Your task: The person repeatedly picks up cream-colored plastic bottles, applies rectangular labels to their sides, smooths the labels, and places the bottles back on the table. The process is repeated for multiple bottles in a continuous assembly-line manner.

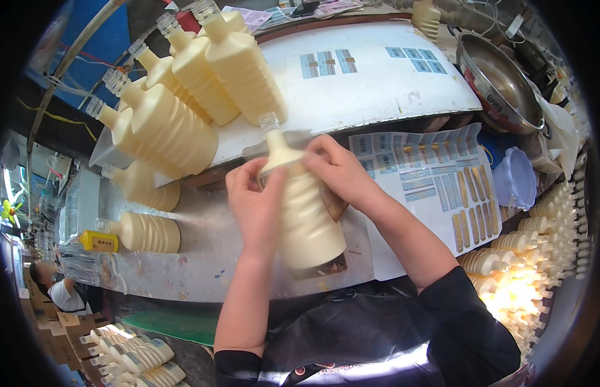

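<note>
A cream plastic bottle [307,226] with a ribbed body and clear threaded neck stands before me, leaning slightly, its neck pointing away. At its left shoulder, my left hand [253,193] has curled fingers and thumb drawn together, somewhat blurred. On the opposite shoulder, my right hand [337,166] bends its fingers in a pinch against the plastic. Whatever thin piece may be between the fingertips is hidden or too small to name. Beneath the bottle is a dark brownish block [320,267], mostly covered.
Cream bottles [177,122] crowd the left of the raised white board [377,84]. A sheet of blue and gold labels [435,187] lies right, beside a lilac bucket [514,177] and metal basin [497,77]. More bottles fill the far right; a yellow container [98,241] lies left.
</note>
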